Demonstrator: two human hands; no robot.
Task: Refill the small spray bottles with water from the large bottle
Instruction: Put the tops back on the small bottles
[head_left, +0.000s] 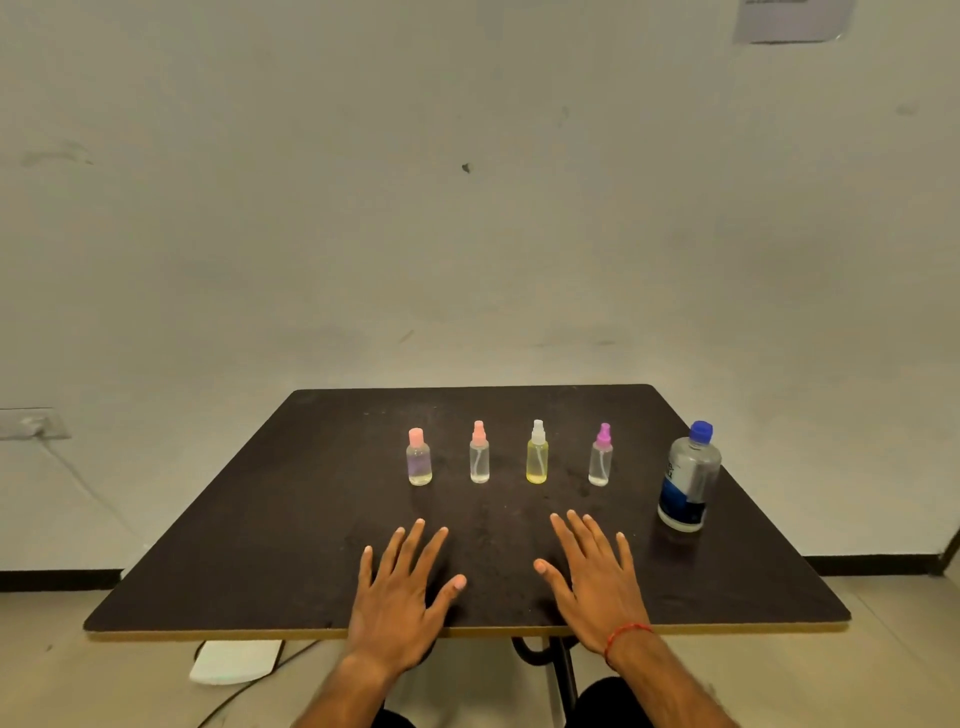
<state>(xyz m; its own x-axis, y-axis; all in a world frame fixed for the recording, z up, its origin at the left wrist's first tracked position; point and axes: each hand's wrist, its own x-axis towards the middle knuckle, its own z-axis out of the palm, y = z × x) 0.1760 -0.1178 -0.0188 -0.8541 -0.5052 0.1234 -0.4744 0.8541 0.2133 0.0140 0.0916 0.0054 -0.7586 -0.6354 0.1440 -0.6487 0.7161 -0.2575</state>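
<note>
Start position: left hand (397, 597) and right hand (597, 582) lie flat, fingers spread, holding nothing, on the dark square table (260, 545). Four small clear plastic spray bottles (537, 453) stand capped in a row beyond the fingertips; the large clear blue-capped water bottle (690, 478) stands at right. Next, judged: uncap one small bottle.

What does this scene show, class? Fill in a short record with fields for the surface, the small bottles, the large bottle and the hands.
surface: dark table
small bottles: four upright in a row, tops on: pink-capped bottle, pink-topped spray bottle, yellow spray bottle, purple-topped spray bottle
large bottle: upright, right of the row, blue cap on
left hand: flat on the table, fingers spread, holding nothing
right hand: flat on the table, fingers spread, holding nothing
task state: no bottle opened yet
</note>
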